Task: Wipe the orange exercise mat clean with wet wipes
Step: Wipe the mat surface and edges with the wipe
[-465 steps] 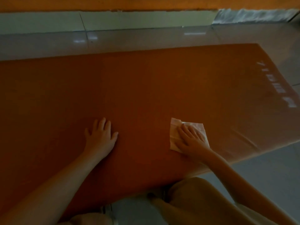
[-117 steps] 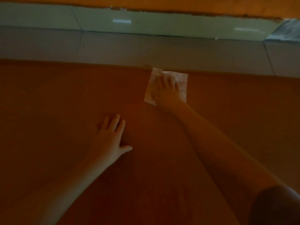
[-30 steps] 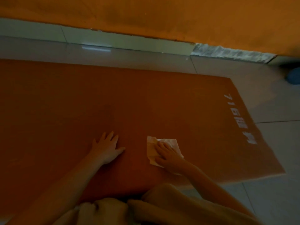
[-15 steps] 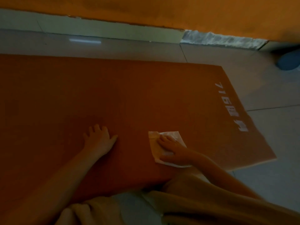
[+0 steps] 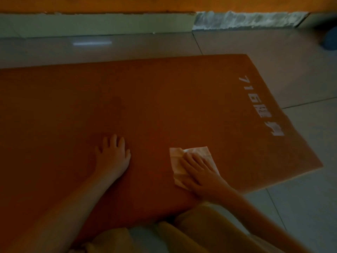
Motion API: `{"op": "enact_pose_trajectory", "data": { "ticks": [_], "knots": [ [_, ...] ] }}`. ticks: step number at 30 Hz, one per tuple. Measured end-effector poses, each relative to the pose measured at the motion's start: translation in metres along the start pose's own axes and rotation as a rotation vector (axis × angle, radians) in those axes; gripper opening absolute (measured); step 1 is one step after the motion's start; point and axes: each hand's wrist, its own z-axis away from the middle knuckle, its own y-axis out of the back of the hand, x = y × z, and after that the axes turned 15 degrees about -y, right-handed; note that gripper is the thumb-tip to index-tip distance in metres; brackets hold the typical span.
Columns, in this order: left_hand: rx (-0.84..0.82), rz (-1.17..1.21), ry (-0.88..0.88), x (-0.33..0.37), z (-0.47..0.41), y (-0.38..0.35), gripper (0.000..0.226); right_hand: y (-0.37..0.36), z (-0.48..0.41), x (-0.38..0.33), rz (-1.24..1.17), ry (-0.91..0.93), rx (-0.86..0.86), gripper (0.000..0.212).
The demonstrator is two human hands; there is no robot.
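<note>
Now we press our right hand [image 5: 198, 172] flat, fingers straight, on the wet wipe [image 5: 176, 159] near the close edge of the orange exercise mat [image 5: 164, 106]. Our left hand [image 5: 113, 157] rests flat, holding nothing. We should push evenly, in long rows.

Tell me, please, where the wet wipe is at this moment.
In the head view the wet wipe lies flat on the orange mat, near its front edge, under the right hand, right of the left hand.
</note>
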Motion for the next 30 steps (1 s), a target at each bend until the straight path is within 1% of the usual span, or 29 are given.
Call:
{"op": "enact_pose_trajectory", "data": {
  "ticks": [2, 4, 5, 7, 8, 9, 10, 12, 13, 14, 16, 18, 19, 21, 22, 23, 25, 26, 28, 30],
  "knots": [
    [0.030, -0.010, 0.006, 0.001, 0.003, -0.004, 0.059, -0.003, -0.002, 0.016, -0.012, 0.009, -0.026, 0.091],
    [0.054, -0.010, -0.001, 0.002, 0.004, -0.006, 0.060, 0.000, -0.017, 0.033, -0.052, -0.066, -0.008, 0.099],
    [0.064, -0.005, -0.018, 0.002, 0.003, -0.007, 0.061, 0.005, -0.028, 0.037, -0.063, -0.127, 0.004, 0.098],
    [0.072, 0.004, -0.068, 0.001, 0.000, -0.008, 0.061, 0.012, -0.051, 0.037, -0.058, -0.247, 0.006, 0.083],
    [0.071, 0.011, -0.088, 0.000, 0.000, -0.008, 0.061, 0.015, -0.059, 0.031, -0.059, -0.275, -0.001, 0.075],
    [0.061, 0.023, -0.096, -0.001, -0.001, -0.007, 0.061, 0.018, -0.065, 0.021, -0.060, -0.264, -0.001, 0.072],
    [0.051, 0.035, -0.095, -0.001, -0.001, -0.007, 0.061, 0.018, -0.067, 0.010, -0.050, -0.220, 0.003, 0.075],
    [0.040, 0.042, -0.090, -0.001, 0.000, -0.006, 0.060, 0.014, -0.060, -0.008, -0.007, -0.076, 0.013, 0.090],
    [0.034, 0.037, -0.091, -0.001, 0.000, -0.005, 0.060, 0.013, -0.051, -0.013, 0.004, -0.020, -0.001, 0.093],
    [0.027, 0.032, -0.092, -0.001, 0.000, -0.004, 0.061, 0.015, -0.044, -0.011, 0.005, 0.014, -0.028, 0.092],
    [0.016, 0.034, -0.089, -0.002, -0.001, -0.004, 0.061, 0.019, -0.045, 0.004, 0.006, 0.014, -0.076, 0.089],
    [0.009, 0.038, -0.087, -0.001, -0.001, -0.004, 0.060, 0.024, -0.062, 0.020, 0.012, -0.058, -0.073, 0.099],
    [0.008, 0.034, -0.086, -0.002, -0.002, -0.004, 0.060, 0.028, -0.077, 0.027, 0.024, -0.116, -0.054, 0.099],
    [0.012, 0.026, -0.078, -0.002, -0.002, -0.006, 0.060, 0.034, -0.105, 0.026, 0.052, -0.216, -0.005, 0.078],
    [0.015, 0.026, -0.076, -0.001, -0.003, -0.006, 0.060, 0.036, -0.115, 0.018, 0.039, -0.232, 0.016, 0.070],
    [0.021, 0.029, -0.075, -0.001, -0.003, -0.007, 0.060, 0.037, -0.121, 0.007, 0.016, -0.221, 0.033, 0.067],
    [0.024, 0.033, -0.074, 0.000, -0.003, -0.006, 0.060, 0.033, -0.122, -0.013, 0.007, -0.113, 0.038, 0.068],
    [0.020, 0.031, -0.070, 0.001, -0.003, -0.006, 0.060, 0.028, -0.116, -0.021, 0.027, -0.033, 0.032, 0.073],
    [0.014, 0.027, -0.064, 0.002, -0.002, -0.007, 0.060, 0.022, -0.101, -0.024, 0.065, 0.098, -0.004, 0.094],
    [0.014, 0.021, -0.068, 0.002, -0.003, -0.007, 0.061, 0.024, -0.102, -0.008, 0.095, 0.114, -0.020, 0.102]
  ]
}}
